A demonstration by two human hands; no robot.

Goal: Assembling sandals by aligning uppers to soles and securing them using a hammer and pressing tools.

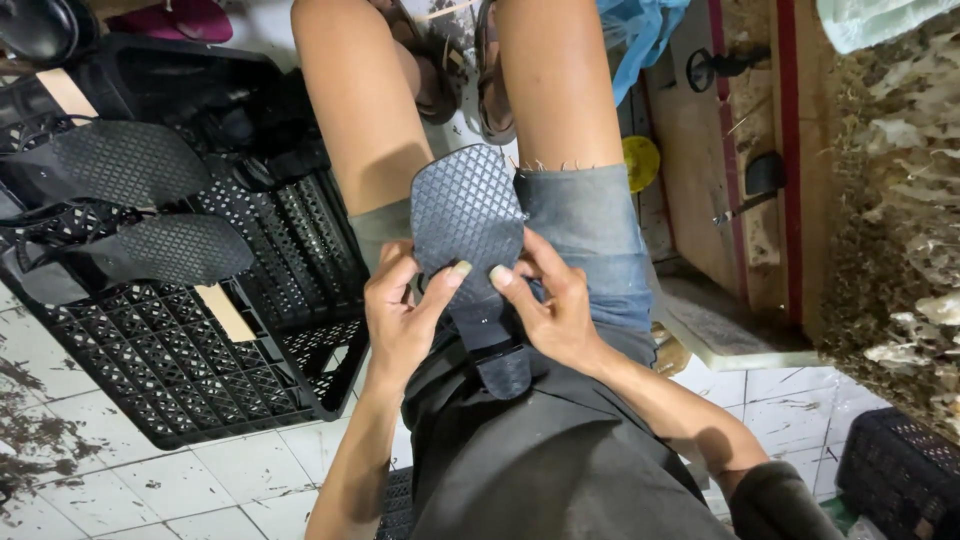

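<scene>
Left hand: the left hand (400,320) is closed around the left edge of a black shoe sole (468,232); the thumb lies across the patterned face, and the fingers curl behind it, out of sight.
Right hand: the right hand (553,305) grips the right edge of the same sole; the thumb presses on the patterned face just beside the left thumb, and the remaining fingers wrap the edge and the back.
Hand opening: both hands are narrowly closed in a pinch on the sole; neither is spread.
Sole position: held over the person's lap, in front of the denim shorts (590,240), between the two knees.
Sole facing: the diamond-tread underside faces the camera.
Long axis: runs away from the body, nearly vertical in the view; the broad forepart points away towards the feet, and the narrow heel end (503,370) points back at the person's waist.
Tilt: the forepart leans slightly to the left of the heel end.
Crate: a black plastic lattice crate (160,380) stands on the white tiled floor (240,480) to the person's left, well apart from the hands.
Crate contents: two further black sandals (120,160) lie on it, tread side up.
Feet: brown sandals (440,75) are worn on both feet.
</scene>
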